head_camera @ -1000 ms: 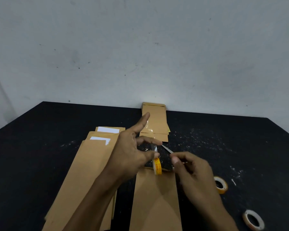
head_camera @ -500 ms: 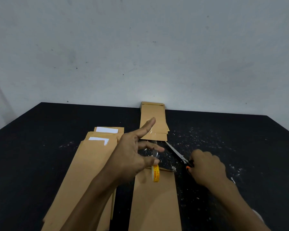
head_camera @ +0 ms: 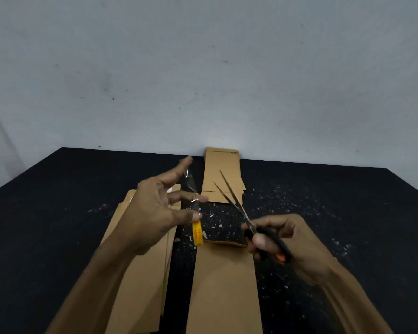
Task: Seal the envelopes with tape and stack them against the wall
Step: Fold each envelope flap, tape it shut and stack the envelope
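The right hand (head_camera: 282, 239) has lifted the scissors (head_camera: 249, 220) off the counter (head_camera: 58, 213); half a second ago it was only reaching them. Its grip is curled through the black handles, blades parted and pointing toward the wall (head_camera: 203, 68). The left hand (head_camera: 159, 208) has risen a little, fingers spread, a clear tape strip (head_camera: 191, 186) stretched from its forefinger to the roll (head_camera: 198, 233) pinched below. The open envelope (head_camera: 225, 285) lies flat beneath both hands, unsealed ones (head_camera: 135, 273) left, and the stack (head_camera: 223, 174) touches the wall.
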{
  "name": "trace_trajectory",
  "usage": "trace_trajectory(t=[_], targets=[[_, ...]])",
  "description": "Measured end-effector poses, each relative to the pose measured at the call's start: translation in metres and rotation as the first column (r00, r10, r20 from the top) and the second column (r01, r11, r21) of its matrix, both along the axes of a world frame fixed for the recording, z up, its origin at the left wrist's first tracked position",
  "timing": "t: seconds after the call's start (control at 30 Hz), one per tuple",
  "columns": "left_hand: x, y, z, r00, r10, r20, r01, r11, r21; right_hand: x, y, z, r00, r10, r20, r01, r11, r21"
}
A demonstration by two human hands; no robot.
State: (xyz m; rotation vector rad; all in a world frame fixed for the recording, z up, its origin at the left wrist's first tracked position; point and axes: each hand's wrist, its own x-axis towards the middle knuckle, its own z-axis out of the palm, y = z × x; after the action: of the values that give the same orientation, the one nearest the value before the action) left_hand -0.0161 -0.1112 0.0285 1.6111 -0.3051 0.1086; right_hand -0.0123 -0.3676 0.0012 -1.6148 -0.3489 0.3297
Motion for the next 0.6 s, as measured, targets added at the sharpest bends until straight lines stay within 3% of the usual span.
trace_trajectory(t=[0.3,0.6], targets=[[-0.004,0.028,0.013,0.979,-0.171,-0.108,0.195,0.937,0.290,-0.004,-0.001,-0.006,0.980,0.191,-0.055,-0.198,0.961,-0.193],[-0.008,0.021,0.009,0.955,-0.238,-0.178,0.291,0.873,0.391,-0.006,0.002,-0.011,0.976,0.208,-0.067,-0.218,0.945,-0.243]])
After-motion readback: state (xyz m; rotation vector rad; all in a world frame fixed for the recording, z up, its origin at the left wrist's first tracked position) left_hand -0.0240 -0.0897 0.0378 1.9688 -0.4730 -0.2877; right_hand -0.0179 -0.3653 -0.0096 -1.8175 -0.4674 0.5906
